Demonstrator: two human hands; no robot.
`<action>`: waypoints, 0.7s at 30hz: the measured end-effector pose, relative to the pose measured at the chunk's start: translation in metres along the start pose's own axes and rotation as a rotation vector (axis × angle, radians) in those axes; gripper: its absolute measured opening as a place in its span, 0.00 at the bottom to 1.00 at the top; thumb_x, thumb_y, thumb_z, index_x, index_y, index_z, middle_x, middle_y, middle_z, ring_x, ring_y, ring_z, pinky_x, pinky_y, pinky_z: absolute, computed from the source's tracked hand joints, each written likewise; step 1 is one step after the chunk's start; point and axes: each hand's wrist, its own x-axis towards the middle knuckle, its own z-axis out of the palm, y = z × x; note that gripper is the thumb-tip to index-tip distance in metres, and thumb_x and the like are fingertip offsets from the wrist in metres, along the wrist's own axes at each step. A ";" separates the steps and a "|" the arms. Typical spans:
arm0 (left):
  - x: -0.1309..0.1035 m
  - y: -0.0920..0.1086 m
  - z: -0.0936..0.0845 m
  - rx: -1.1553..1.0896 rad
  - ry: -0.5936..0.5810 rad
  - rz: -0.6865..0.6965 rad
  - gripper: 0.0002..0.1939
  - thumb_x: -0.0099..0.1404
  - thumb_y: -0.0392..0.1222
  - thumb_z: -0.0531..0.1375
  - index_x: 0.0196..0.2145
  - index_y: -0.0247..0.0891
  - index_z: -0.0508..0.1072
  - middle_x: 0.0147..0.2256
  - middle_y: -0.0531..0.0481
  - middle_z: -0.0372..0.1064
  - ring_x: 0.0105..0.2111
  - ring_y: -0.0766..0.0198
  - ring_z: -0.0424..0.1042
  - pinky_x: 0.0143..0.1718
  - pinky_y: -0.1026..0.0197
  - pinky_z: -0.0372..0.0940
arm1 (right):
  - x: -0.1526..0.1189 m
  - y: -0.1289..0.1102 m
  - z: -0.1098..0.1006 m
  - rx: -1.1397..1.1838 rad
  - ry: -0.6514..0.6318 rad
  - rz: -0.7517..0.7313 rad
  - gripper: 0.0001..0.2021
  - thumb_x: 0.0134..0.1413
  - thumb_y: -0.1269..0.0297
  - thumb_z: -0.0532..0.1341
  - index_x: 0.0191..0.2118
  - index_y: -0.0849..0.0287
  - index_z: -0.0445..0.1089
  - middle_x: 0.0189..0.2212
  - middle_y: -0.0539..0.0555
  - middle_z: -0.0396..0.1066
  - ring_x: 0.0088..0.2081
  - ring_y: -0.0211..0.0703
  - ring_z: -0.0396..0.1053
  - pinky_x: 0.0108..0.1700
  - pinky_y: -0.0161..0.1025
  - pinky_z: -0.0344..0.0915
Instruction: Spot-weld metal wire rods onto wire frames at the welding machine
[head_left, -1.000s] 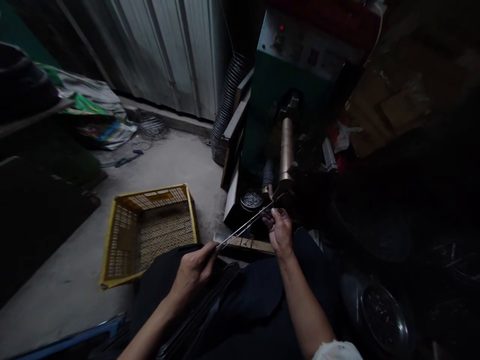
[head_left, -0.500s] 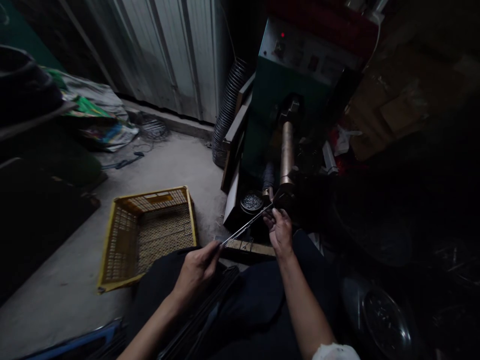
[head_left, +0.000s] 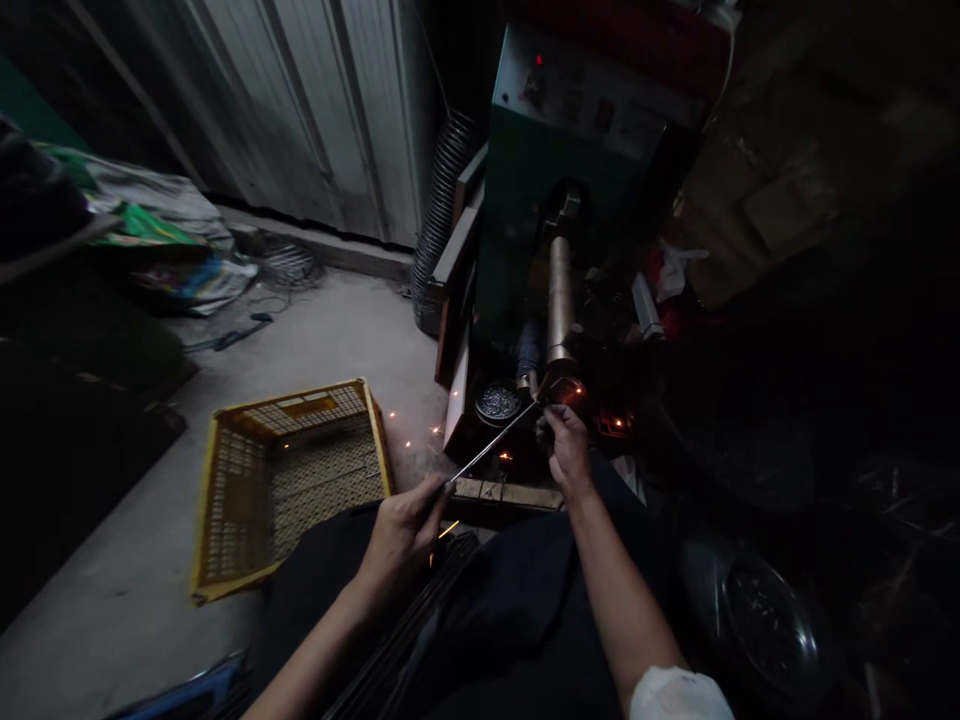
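Observation:
My left hand (head_left: pixel 409 525) is closed around the near end of a thin metal rod (head_left: pixel 491 442), which slants up to the right. The rod's far end meets the tip of the welding machine (head_left: pixel 574 150), under its copper-coloured arm (head_left: pixel 560 300). Close to that tip, my right hand (head_left: pixel 564 445) has its fingers pinched together; what they hold is too small and dark to make out. Orange sparks (head_left: pixel 505 456) scatter around the contact point and over the floor. A round dish of small metal pieces (head_left: pixel 498 403) sits left of the tip.
A yellow plastic crate (head_left: pixel 201 520) stands on the floor at left. Dark rods (head_left: pixel 405 640) lie across my lap. At lower right is a round bowl (head_left: pixel 772 625) with small pieces. A coiled hose (head_left: pixel 442 200) stands by the metal wall.
Sparks have burst out at the machine's tip and flown across the floor and my lap. Both hands keep nearly the same pose, and the view has shifted slightly.

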 end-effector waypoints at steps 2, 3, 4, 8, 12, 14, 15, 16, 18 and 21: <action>0.005 -0.002 0.005 0.017 0.015 0.020 0.17 0.69 0.46 0.52 0.25 0.37 0.66 0.18 0.57 0.56 0.18 0.71 0.57 0.22 0.69 0.53 | 0.006 -0.002 -0.003 -0.019 -0.001 -0.024 0.15 0.42 0.56 0.71 0.29 0.60 0.68 0.20 0.45 0.67 0.21 0.31 0.62 0.23 0.26 0.60; 0.007 -0.002 0.007 0.027 0.024 0.034 0.17 0.69 0.46 0.52 0.24 0.37 0.65 0.18 0.57 0.55 0.18 0.71 0.57 0.22 0.69 0.53 | 0.008 -0.003 -0.004 -0.015 -0.006 -0.030 0.15 0.42 0.56 0.71 0.29 0.60 0.68 0.20 0.45 0.66 0.21 0.30 0.61 0.23 0.26 0.59; 0.009 -0.003 0.008 0.035 0.032 0.048 0.17 0.69 0.46 0.52 0.24 0.37 0.65 0.18 0.57 0.55 0.18 0.72 0.57 0.22 0.69 0.52 | 0.010 -0.004 -0.005 -0.007 -0.009 -0.036 0.16 0.42 0.56 0.71 0.29 0.61 0.68 0.20 0.45 0.66 0.21 0.30 0.61 0.23 0.26 0.59; 0.013 -0.001 0.012 0.052 0.033 0.046 0.17 0.69 0.46 0.52 0.24 0.37 0.64 0.18 0.58 0.54 0.17 0.72 0.57 0.22 0.70 0.52 | 0.012 -0.003 -0.006 0.022 -0.013 -0.029 0.17 0.43 0.55 0.72 0.30 0.61 0.69 0.20 0.45 0.66 0.21 0.30 0.61 0.23 0.25 0.58; 0.014 0.002 0.014 0.069 0.027 0.020 0.17 0.70 0.46 0.52 0.25 0.36 0.66 0.18 0.58 0.55 0.18 0.72 0.57 0.22 0.70 0.52 | 0.016 -0.003 -0.007 0.033 -0.047 -0.012 0.16 0.44 0.55 0.71 0.29 0.61 0.68 0.20 0.45 0.65 0.20 0.30 0.60 0.22 0.25 0.57; 0.014 0.003 0.014 0.075 0.022 -0.008 0.16 0.70 0.46 0.52 0.28 0.36 0.69 0.18 0.58 0.57 0.18 0.72 0.57 0.23 0.70 0.54 | 0.019 -0.002 -0.006 0.037 -0.058 -0.003 0.16 0.45 0.55 0.71 0.28 0.60 0.68 0.20 0.45 0.66 0.20 0.29 0.59 0.21 0.25 0.56; 0.014 0.003 0.013 0.080 0.022 -0.020 0.16 0.69 0.47 0.52 0.29 0.35 0.70 0.19 0.57 0.59 0.18 0.72 0.58 0.23 0.70 0.54 | 0.020 -0.001 -0.006 0.034 -0.051 0.007 0.16 0.44 0.54 0.71 0.28 0.60 0.68 0.20 0.45 0.66 0.19 0.29 0.60 0.20 0.25 0.56; 0.014 0.003 0.012 0.084 0.022 -0.032 0.16 0.69 0.47 0.52 0.29 0.35 0.71 0.19 0.56 0.60 0.19 0.71 0.59 0.23 0.70 0.55 | 0.020 0.000 -0.005 0.027 -0.040 0.014 0.16 0.44 0.54 0.71 0.29 0.60 0.68 0.21 0.45 0.66 0.20 0.29 0.60 0.20 0.25 0.57; 0.010 0.003 0.008 0.084 0.012 -0.064 0.17 0.68 0.49 0.53 0.30 0.35 0.73 0.20 0.55 0.64 0.19 0.70 0.61 0.23 0.69 0.57 | 0.016 0.003 -0.006 -0.002 -0.026 -0.003 0.18 0.43 0.51 0.71 0.30 0.60 0.69 0.22 0.45 0.67 0.21 0.31 0.62 0.22 0.26 0.59; 0.002 0.005 0.000 0.141 0.020 -0.093 0.17 0.64 0.52 0.55 0.34 0.37 0.76 0.23 0.54 0.71 0.21 0.67 0.66 0.23 0.69 0.60 | 0.012 0.006 -0.022 -0.084 -0.076 -0.080 0.21 0.45 0.46 0.69 0.33 0.60 0.71 0.24 0.47 0.69 0.24 0.34 0.65 0.25 0.29 0.63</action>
